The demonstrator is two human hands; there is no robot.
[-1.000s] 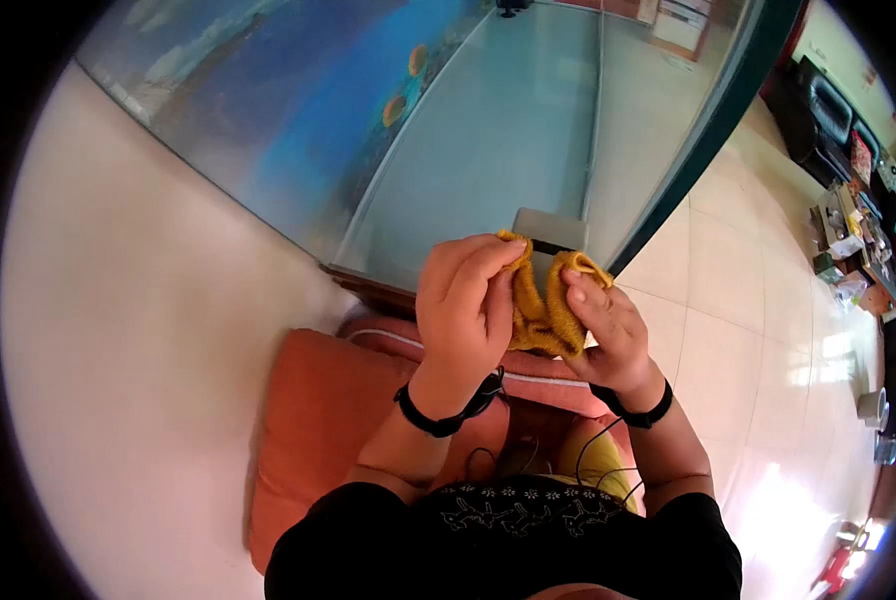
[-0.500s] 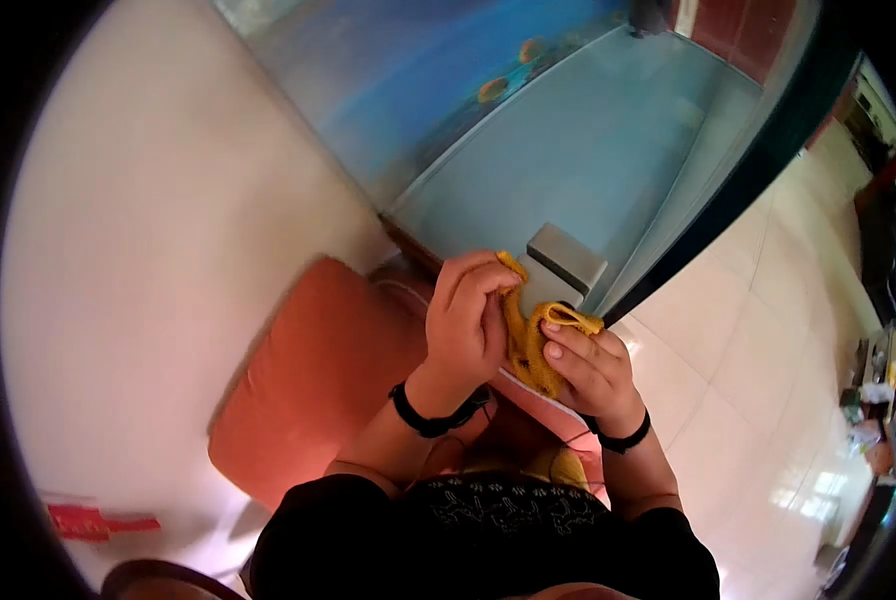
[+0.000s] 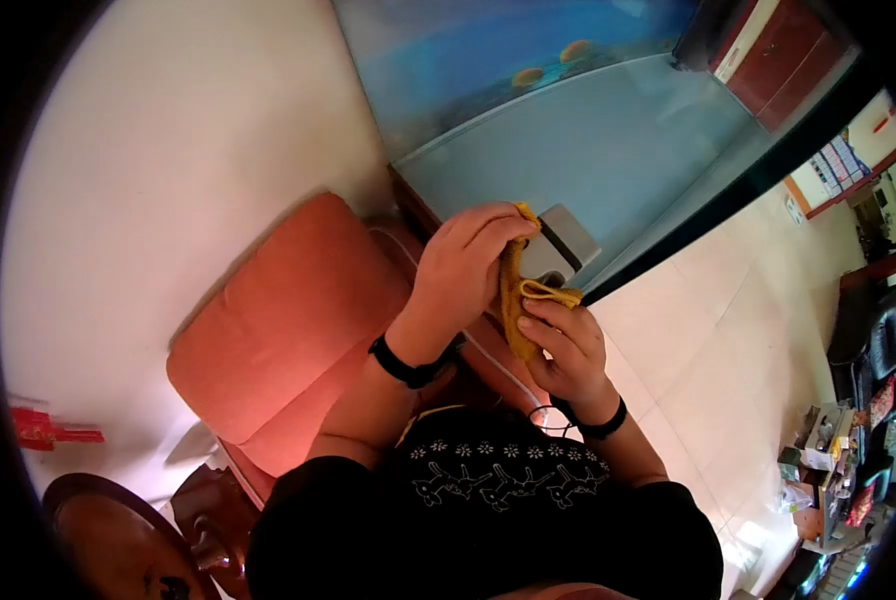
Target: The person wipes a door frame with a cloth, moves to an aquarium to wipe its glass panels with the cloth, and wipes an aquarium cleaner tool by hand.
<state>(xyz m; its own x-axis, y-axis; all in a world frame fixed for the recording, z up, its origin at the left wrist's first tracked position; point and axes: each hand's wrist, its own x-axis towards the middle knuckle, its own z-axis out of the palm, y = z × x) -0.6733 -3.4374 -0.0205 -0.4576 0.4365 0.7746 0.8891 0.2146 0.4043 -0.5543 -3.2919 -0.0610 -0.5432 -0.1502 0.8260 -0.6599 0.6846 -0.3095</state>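
A yellow cloth (image 3: 512, 315) is stretched between my two hands. My left hand (image 3: 456, 268) is closed on its upper end, fingers bent over the edge. Lower and to the right, my right hand (image 3: 571, 348) pinches a folded part of the cloth between thumb and fingers. Just beyond the cloth sits a light grey box-shaped piece (image 3: 576, 238) with a dark band, at the near end of a blue-grey glass panel (image 3: 558, 145). The cloth and fingers partly hide this piece, and I cannot tell whether the cloth touches it.
An orange cushioned seat (image 3: 288, 320) stands to the left against a pale wall (image 3: 188, 150). A blue underwater picture (image 3: 508, 50) backs the glass panel. Round dark wooden furniture (image 3: 118, 540) is at lower left. Tiled floor (image 3: 688, 350) and a cluttered table (image 3: 818, 460) lie right.
The view has turned and shifted, showing more of the seat and the wooden furniture. Both hands still hold the yellow cloth, and now appear slightly higher and further left in view.
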